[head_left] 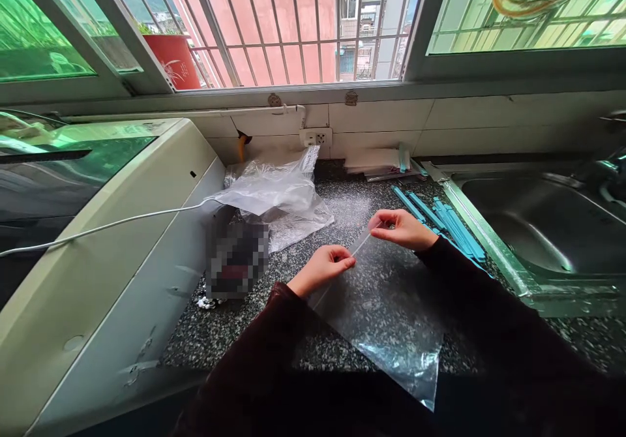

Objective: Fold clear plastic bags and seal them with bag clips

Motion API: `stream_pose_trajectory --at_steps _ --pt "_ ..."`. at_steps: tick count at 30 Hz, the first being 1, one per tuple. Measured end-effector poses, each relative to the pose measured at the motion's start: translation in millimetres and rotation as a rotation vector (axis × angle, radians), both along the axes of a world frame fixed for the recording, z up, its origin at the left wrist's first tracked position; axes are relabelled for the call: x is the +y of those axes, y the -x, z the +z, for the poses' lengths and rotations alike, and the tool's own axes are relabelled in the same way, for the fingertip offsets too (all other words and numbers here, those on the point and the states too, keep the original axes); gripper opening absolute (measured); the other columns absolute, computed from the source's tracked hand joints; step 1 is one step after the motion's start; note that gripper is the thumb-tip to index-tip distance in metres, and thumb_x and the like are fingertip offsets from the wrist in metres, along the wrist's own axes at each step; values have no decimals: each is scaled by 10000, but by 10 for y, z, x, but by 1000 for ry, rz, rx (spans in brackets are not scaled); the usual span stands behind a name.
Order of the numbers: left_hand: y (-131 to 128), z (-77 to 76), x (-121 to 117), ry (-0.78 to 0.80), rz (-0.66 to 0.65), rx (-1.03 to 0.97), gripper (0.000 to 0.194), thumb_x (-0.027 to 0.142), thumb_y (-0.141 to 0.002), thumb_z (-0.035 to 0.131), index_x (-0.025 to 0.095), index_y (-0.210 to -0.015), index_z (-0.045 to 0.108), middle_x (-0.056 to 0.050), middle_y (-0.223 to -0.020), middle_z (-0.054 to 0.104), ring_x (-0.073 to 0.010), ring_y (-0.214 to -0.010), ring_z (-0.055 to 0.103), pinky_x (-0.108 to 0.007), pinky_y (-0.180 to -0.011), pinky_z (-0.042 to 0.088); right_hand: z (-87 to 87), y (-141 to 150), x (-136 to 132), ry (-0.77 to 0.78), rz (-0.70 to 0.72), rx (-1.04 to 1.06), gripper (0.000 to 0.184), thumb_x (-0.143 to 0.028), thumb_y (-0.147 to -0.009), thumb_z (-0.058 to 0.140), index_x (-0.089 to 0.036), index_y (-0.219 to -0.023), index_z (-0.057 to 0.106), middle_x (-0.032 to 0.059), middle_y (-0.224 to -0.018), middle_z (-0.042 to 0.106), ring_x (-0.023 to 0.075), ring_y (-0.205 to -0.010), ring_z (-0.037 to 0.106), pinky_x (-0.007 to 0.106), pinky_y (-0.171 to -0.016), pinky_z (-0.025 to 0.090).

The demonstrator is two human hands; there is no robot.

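A clear plastic bag [391,306] lies spread over the speckled countertop, its lower corner hanging past the front edge. My left hand [325,267] pinches the bag's upper edge between thumb and fingers. Farther along the same edge, up and to the right, my right hand [398,228] grips it too. The edge runs taut between both hands. Right of my right hand lie several blue plastic strips [457,228], partly hidden by my forearm.
Crumpled clear bags [283,192] lie at the back left, beside a white machine [147,228] with a white cable. A stack of flat packets [379,161] rests against the wall. A steel sink [533,228] is on the right. A blurred dark object [237,261] stands on the left.
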State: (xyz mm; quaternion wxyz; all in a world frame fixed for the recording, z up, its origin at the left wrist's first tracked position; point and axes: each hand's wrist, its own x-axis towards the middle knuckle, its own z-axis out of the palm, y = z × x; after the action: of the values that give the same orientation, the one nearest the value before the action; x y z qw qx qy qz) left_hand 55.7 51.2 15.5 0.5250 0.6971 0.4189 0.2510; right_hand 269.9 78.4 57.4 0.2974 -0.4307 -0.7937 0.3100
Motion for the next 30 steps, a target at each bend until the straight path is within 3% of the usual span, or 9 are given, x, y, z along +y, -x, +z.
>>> stream_pose_trajectory --at_steps 3,5,11,17,20,22,23,26,30 --pt "-17 -6 -16 -14 -25 9 211 324 -693 570 126 -622 586 13 -569 513 -109 -578 429 -228 -544 323 -4 59 -43 -332 55 -186 254 -340 -687 690 -189 -890 665 64 -881 635 191 -846 526 345 -769 416" --pt "-26 -23 -21 -27 -38 23 223 337 -698 555 134 -604 553 26 -551 469 -102 -562 397 -229 -531 297 -21 110 -75 -460 120 -310 95 -275 -705 685 -211 -775 677 44 -833 644 185 -834 511 343 -782 387" --pt "49 -35 18 -32 -63 155 364 448 -723 520 178 -530 371 63 -518 295 -83 -517 279 -237 -496 204 -2 41 -35 -553 94 -428 136 -216 -780 595 -187 -654 639 36 -740 640 162 -747 487 308 -720 366" --pt "154 13 68 15 -72 250 337 453 -736 457 157 -587 515 45 -515 393 -99 -499 333 -243 -503 238 60 -165 86 -576 -7 -455 136 -218 -773 597 -185 -651 646 48 -728 639 176 -742 481 316 -719 392" --pt "163 20 77 14 -45 263 356 444 -731 435 142 -595 568 28 -508 434 -107 -494 361 -245 -512 260 61 -186 98 -549 -16 -432 123 -224 -766 601 -187 -656 643 50 -729 641 184 -748 495 328 -725 407" --pt "170 31 82 10 -32 259 357 440 -722 440 137 -591 576 27 -501 433 -103 -484 352 -244 -505 253 61 -207 108 -502 -58 -368 70 -244 -747 620 -185 -763 654 55 -780 649 193 -779 523 345 -748 421" --pt "177 39 85 6 -25 252 356 437 -720 443 135 -592 581 28 -498 429 -100 -481 345 -243 -503 248 61 -231 120 -461 -105 -313 152 -263 -734 631 -181 -861 650 59 -818 651 196 -791 539 351 -755 431" --pt "211 76 102 -10 18 213 359 434 -718 450 130 -593 595 38 -477 397 -92 -470 312 -241 -501 232 51 -374 185 -224 -271 -136 467 -361 -719 629 -158 -1132 548 69 -880 648 187 -763 576 350 -721 469" --pt "262 114 126 -6 84 136 383 468 -711 470 129 -597 608 56 -462 344 -83 -467 272 -239 -499 211 -27 -638 286 134 -287 -111 481 -452 -710 596 -152 -1086 577 72 -852 665 189 -753 609 335 -691 495"
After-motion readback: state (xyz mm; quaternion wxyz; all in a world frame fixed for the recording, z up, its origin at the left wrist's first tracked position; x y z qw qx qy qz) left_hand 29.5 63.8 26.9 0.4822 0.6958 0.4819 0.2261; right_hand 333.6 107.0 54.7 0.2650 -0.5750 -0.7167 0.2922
